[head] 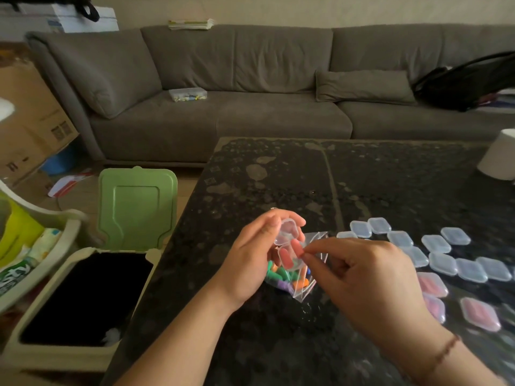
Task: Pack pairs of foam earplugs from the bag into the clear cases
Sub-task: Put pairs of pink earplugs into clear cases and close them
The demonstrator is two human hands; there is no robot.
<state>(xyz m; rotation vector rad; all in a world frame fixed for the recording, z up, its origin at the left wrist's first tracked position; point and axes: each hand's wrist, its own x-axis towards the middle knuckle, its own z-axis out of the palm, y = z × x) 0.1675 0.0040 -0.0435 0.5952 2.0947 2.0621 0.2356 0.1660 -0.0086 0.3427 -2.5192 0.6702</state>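
fingers (306,253) pinch soft pink earplug (298,249) over clear case (288,243).

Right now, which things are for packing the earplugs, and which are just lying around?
For the job:
- open case in the left hand
- pink earplug pinched by the right hand
- bag of earplugs
- empty cases
- filled cases

Lying about:
- bin with green lid
- sofa
- cushion
- white pot
- cardboard box
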